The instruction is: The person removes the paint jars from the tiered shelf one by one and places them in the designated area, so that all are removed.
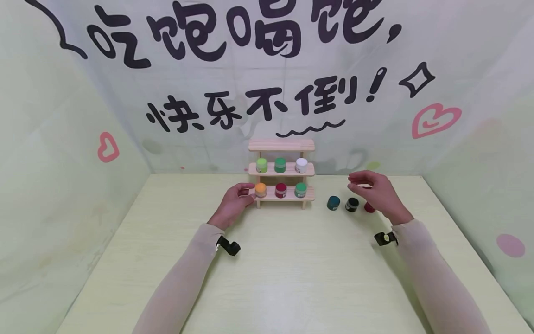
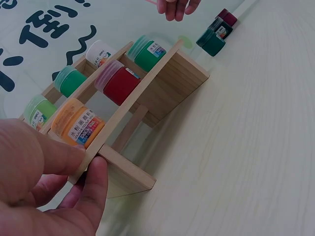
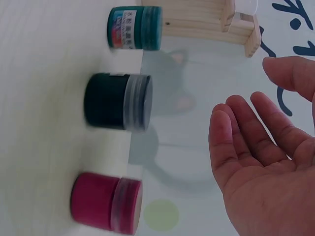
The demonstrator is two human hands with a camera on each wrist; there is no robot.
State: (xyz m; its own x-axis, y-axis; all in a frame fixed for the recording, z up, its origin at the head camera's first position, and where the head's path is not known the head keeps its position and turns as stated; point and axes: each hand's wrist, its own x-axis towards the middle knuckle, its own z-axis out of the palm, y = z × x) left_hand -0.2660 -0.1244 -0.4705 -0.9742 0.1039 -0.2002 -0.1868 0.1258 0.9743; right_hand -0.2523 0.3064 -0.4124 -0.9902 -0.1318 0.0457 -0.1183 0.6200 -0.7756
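Observation:
A small three-tier wooden shelf [image 1: 281, 145] stands at the back of the table. My left hand [image 1: 234, 202] pinches the left end of its lowest board, thumb and fingers close by the orange paint jar [image 2: 78, 123]. Beside that jar sit a dark red jar [image 1: 281, 190] and a green jar [image 1: 301, 190]. The middle tier carries a light green jar [image 1: 261, 165], another green jar [image 1: 280, 165] and a white jar [image 1: 301, 165]. My right hand [image 1: 378, 194] hovers, holding nothing, fingers relaxed, over a crimson jar [image 3: 96, 199] and near a black jar [image 3: 106, 101].
A teal jar [image 1: 333, 203] stands at the right of the shelf, in a row with the black and crimson ones. Behind the pale table [image 1: 283, 278] hangs a white cloth [image 1: 200, 148] with large black lettering. Cloth walls flank both sides.

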